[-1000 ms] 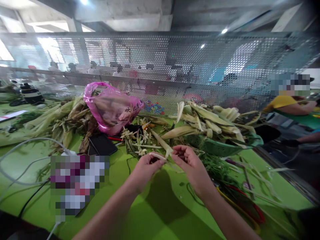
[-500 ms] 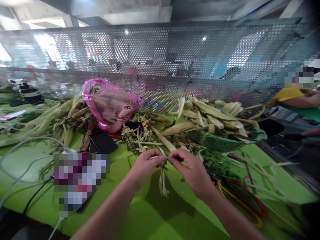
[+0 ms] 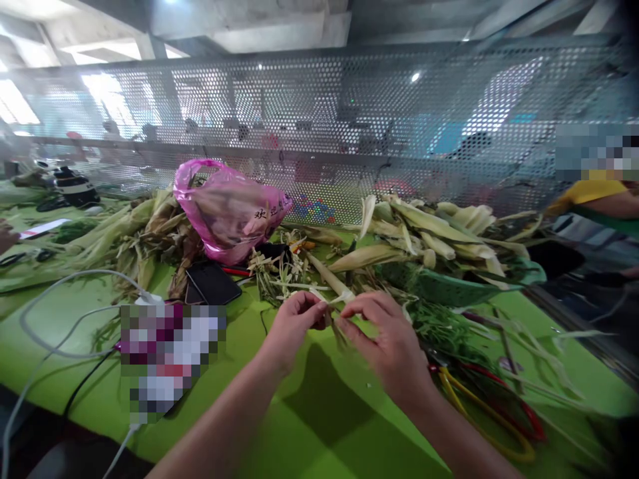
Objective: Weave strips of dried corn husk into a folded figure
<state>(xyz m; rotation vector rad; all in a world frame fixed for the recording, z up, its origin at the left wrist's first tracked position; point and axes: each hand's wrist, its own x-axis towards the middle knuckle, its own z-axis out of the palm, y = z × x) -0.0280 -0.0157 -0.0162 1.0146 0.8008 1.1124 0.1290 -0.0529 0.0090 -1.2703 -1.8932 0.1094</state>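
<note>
Above the front of the green table, my left hand (image 3: 292, 329) pinches a small bundle of pale corn husk strips (image 3: 341, 299) between thumb and fingers. Just to its right, my right hand (image 3: 384, 336) is curled with thumb and forefinger close together at the other side of the same strips. A pale strip spans the short gap between the hands. Lower ends of the bundle are blurred. Behind my fingers, a long rolled corn husk (image 3: 327, 274) lies on the table, pointing away.
Pink plastic bag (image 3: 227, 209), black phone (image 3: 214, 283) and pixelated power strip with white cables stand left. Right are a green basket (image 3: 449, 287) heaped with husks, green plant scraps (image 3: 439, 319) and scissors with yellow and red handles (image 3: 462, 399). Behind rises a perforated metal screen (image 3: 319, 113). A co-worker sits far right.
My right hand has turned and its fingers have loosened a little around the strips. The strip ends that hung below the hands are now blurred and shifted right. The view has swung slightly left.
</note>
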